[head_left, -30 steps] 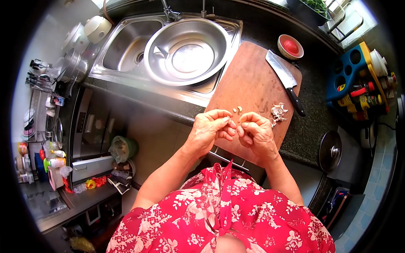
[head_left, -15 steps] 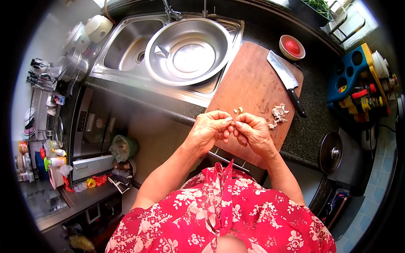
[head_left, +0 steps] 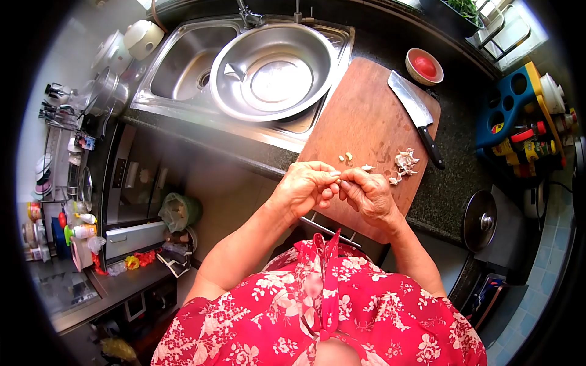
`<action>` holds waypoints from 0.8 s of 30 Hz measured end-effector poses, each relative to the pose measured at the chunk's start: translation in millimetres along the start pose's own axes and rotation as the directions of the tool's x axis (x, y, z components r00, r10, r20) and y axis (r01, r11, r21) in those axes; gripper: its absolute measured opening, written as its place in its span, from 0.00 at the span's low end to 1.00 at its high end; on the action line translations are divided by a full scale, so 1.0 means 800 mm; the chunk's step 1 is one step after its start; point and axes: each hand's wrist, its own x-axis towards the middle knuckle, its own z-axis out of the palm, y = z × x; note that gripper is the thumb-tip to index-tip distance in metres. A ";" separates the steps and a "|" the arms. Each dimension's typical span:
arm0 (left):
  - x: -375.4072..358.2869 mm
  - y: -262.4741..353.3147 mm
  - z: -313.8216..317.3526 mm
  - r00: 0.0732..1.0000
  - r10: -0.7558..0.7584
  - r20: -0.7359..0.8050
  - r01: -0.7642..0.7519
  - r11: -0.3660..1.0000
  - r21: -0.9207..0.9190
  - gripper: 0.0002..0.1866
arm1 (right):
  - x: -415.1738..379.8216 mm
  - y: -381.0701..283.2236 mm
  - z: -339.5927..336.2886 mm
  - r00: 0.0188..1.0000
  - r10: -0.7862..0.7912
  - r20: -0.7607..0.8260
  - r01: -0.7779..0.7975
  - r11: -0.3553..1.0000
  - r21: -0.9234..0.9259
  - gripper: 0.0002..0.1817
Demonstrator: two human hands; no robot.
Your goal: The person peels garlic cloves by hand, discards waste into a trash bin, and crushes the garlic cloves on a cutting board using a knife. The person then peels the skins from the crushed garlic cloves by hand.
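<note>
Both hands meet over the near part of a wooden cutting board [head_left: 348,116]. My left hand [head_left: 305,188] and my right hand [head_left: 368,194] pinch a small garlic clove [head_left: 338,181] between their fingertips, mostly covered by the fingers. Just beyond the fingertips lie two small peeled cloves [head_left: 345,157]. A whitish piece of garlic or skin [head_left: 367,168] rests beside my right hand. Farther right on the board is a loose pile of unpeeled garlic and skins [head_left: 406,161]. A knife [head_left: 412,107] with a black handle lies along the board's right side.
A large steel basin [head_left: 273,73] sits over the sink [head_left: 183,73] at the back left. Behind the board stands a bowl [head_left: 424,66] holding something red. A blue rack [head_left: 502,110] with bottles and a pan lid [head_left: 479,221] are at the right.
A whitish piece of garlic or skin now lies on the board by my right hand. My right hand's fingers have curled in more, and both hands remain together.
</note>
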 end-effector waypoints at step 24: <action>0.020 -0.016 -0.004 0.995 0.051 -0.092 -0.044 0.996 0.076 0.03 | -0.002 -0.007 0.006 0.959 0.284 0.007 -0.280 0.938 0.206 0.08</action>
